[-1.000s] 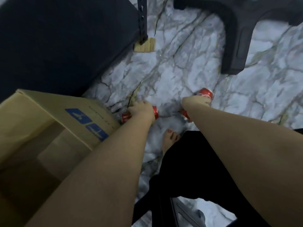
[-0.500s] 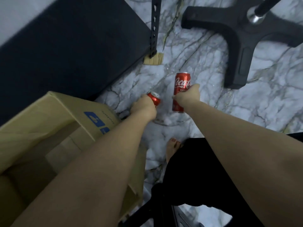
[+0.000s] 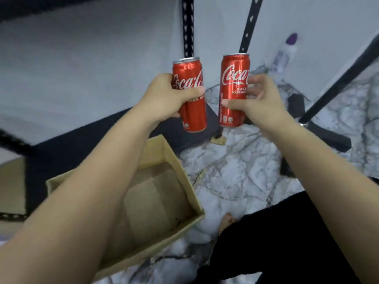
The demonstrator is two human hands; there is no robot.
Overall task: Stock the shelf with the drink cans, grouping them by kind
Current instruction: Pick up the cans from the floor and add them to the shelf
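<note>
Two red cola cans are being held upright, side by side, in front of the dark shelf (image 3: 194, 128). The left hand (image 3: 164, 97) is wrapping the left can (image 3: 189, 93); the right hand (image 3: 258, 99) is pinching the right can (image 3: 232, 91) with loosely spread fingers. Risk: that lighter hold slipping during placement, dropping the can onto the marble floor (image 3: 235, 171).

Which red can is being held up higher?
The can in the right hand, the one nearer the black stand: right can. Its top sits a bit above the left can, gripped by the left hand.
</note>
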